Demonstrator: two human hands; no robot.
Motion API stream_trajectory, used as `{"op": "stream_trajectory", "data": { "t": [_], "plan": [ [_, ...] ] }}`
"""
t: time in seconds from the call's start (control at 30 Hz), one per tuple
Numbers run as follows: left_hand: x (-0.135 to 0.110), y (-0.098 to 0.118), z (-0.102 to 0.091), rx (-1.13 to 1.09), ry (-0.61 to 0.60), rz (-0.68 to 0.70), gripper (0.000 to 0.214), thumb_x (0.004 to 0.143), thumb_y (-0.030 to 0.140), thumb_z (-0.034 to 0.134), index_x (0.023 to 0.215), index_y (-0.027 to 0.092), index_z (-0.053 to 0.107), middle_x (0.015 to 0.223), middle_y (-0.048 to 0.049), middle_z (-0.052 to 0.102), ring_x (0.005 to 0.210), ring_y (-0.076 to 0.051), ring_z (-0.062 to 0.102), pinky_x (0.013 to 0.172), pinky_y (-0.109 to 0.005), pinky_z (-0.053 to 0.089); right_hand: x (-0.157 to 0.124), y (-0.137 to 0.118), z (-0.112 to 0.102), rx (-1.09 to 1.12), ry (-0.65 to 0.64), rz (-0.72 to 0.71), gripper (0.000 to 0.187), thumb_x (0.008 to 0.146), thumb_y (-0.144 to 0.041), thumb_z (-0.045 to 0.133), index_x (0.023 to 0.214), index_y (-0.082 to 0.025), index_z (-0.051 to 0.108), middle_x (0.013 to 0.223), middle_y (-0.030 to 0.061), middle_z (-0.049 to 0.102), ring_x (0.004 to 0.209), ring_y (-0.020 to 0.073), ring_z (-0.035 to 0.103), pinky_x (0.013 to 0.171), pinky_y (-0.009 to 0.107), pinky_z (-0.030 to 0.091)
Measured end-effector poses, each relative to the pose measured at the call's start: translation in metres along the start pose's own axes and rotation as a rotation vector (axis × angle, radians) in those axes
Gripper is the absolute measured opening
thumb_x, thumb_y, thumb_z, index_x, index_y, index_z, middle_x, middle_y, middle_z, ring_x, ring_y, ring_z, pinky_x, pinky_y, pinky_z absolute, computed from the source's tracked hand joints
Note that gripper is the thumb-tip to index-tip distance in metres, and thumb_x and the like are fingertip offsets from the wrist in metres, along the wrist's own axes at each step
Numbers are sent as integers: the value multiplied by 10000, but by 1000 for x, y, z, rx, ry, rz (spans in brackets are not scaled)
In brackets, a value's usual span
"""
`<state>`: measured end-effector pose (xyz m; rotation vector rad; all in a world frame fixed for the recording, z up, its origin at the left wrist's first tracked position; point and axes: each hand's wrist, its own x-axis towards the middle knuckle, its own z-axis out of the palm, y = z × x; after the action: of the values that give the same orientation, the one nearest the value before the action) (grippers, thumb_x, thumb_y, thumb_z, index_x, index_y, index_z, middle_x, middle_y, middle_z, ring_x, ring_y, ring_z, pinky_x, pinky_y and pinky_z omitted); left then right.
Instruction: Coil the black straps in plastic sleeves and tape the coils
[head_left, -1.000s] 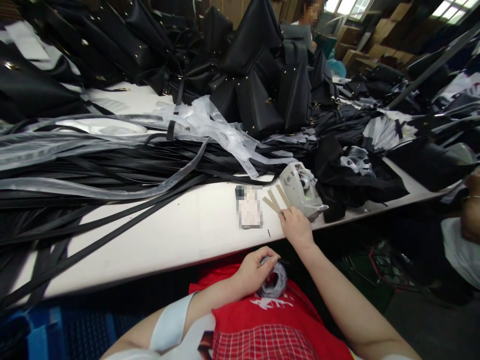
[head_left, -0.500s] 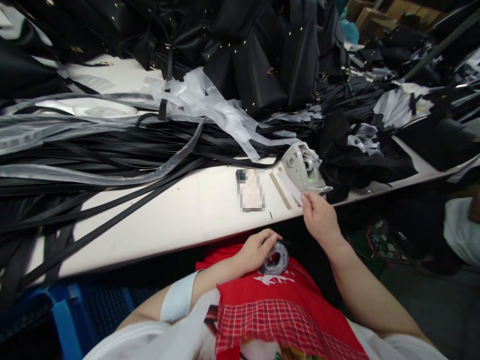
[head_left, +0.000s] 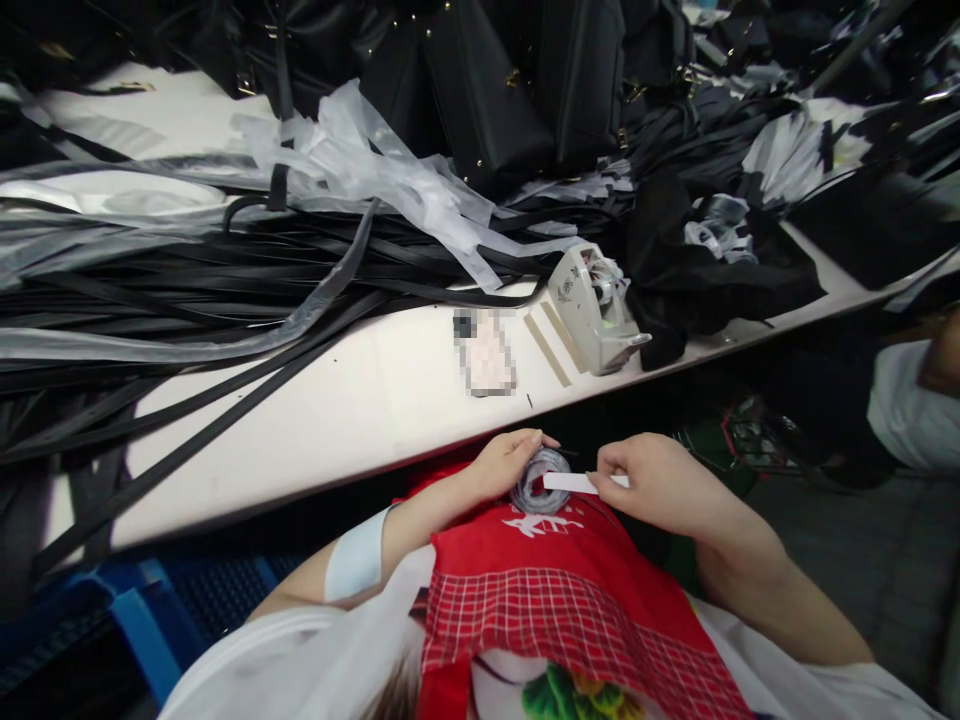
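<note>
My left hand (head_left: 512,462) is closed on a coiled strap in clear wrapping (head_left: 531,496), held just over the red apron (head_left: 495,550). Between the thumb and fingers of my right hand (head_left: 651,482) is a short white strip (head_left: 574,483). Its far end reaches the open middle of the coil; whether it touches the coil I cannot tell. Beyond my hands, a pale tape dispenser (head_left: 589,310) stands near the table edge. Two tan strips (head_left: 549,347) lie on the white table (head_left: 360,400) beside it.
A blurred-out phone-like object (head_left: 486,355) lies on the table. Long black straps (head_left: 225,270) and clear plastic film (head_left: 397,180) cover the left side. Black bags (head_left: 487,100) are heaped behind. A blue plastic crate or chair (head_left: 142,620) stands below left. Another person's white clothing (head_left: 904,405) shows at right.
My right hand has come away from the tape dispenser, bringing the white strip down and toward me beside the coil. My left hand still holds the coil. The view has shifted slightly.
</note>
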<state>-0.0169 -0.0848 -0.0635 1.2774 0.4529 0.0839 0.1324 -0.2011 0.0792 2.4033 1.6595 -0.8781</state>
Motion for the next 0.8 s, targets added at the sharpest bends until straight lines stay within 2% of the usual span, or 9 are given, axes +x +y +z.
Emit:
{"op": "stream_trajectory", "data": {
  "t": [0.1, 0.23, 0.37, 0.53, 0.63, 0.73, 0.8],
  "plan": [
    [-2, 3, -1, 56, -6, 6, 556, 918, 579, 414, 1045, 118, 696, 899, -72, 691, 791, -175, 598, 788, -304, 476, 5, -9, 6, -43, 22, -30, 242, 804, -309, 556, 599, -214, 642, 574, 0, 645, 537, 140, 532, 525, 278, 238],
    [-5, 9, -2, 127, -20, 46, 545, 928, 558, 401, 1044, 122, 706, 962, -83, 703, 872, -194, 613, 844, -304, 471, 18, -18, 24, -130, 69, -108, 237, 840, -332, 545, 678, -214, 673, 654, 25, 695, 595, 169, 597, 543, 290, 257],
    [-5, 10, -2, 121, -1, 73, 497, 935, 508, 401, 988, 127, 715, 916, -70, 705, 842, -187, 612, 829, -297, 478, 30, -16, 39, -157, 88, -165, 231, 885, -344, 548, 788, -198, 700, 746, 58, 727, 666, 192, 637, 571, 286, 304],
    [-6, 10, -3, 170, 55, 60, 418, 935, 421, 417, 991, 132, 714, 866, -60, 694, 826, -182, 607, 781, -284, 480, 27, 5, 27, 156, 39, -251, 213, 858, -389, 629, 747, -215, 680, 695, -6, 695, 618, 142, 598, 563, 249, 334],
    [-9, 16, -3, 209, 40, 102, 391, 937, 401, 420, 945, 136, 708, 855, -55, 688, 805, -171, 601, 762, -272, 472, 30, 14, 24, 301, 114, -256, 178, 850, -353, 638, 767, -208, 698, 702, -11, 686, 622, 126, 579, 575, 234, 355],
    [-13, 23, 1, 276, 11, 143, 320, 901, 412, 502, 864, 151, 683, 799, -33, 676, 746, -157, 588, 723, -258, 465, 42, 18, 34, 486, 217, -176, 222, 829, -383, 653, 752, -181, 705, 666, 1, 669, 594, 123, 563, 554, 230, 377],
    [-16, 25, 5, 332, 36, 155, 256, 860, 397, 571, 812, 164, 666, 766, -19, 669, 725, -152, 584, 718, -256, 462, 52, 21, 46, 655, 203, -125, 285, 794, -441, 683, 726, -164, 689, 610, 1, 646, 542, 120, 548, 505, 223, 379]
  ]
}}
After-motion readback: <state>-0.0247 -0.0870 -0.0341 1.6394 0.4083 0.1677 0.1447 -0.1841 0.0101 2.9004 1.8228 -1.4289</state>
